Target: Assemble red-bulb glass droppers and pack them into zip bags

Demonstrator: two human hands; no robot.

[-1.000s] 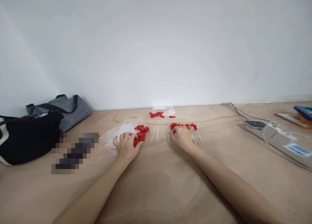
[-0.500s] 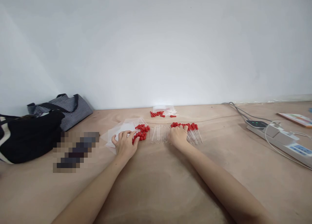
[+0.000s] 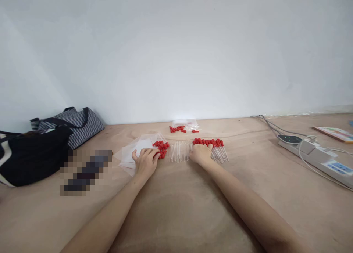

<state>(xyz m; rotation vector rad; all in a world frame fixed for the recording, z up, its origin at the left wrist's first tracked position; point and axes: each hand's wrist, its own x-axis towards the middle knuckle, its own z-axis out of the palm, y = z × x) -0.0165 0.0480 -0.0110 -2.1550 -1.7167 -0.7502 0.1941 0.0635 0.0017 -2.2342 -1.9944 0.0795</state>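
Head view: hands (image 3: pixel 174 157) curled over red bulbs (image 3: pixel 162 145) (grip hidden, can't tell).

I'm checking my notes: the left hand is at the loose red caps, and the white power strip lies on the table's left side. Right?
The side is wrong: the head view shows the power strip on the right. The left hand is at the red caps.

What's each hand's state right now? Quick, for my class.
Left hand: fingers partly curled at the loose red bulbs; grip unclear.
Right hand: fingers curled at the red-topped droppers; grip hidden.
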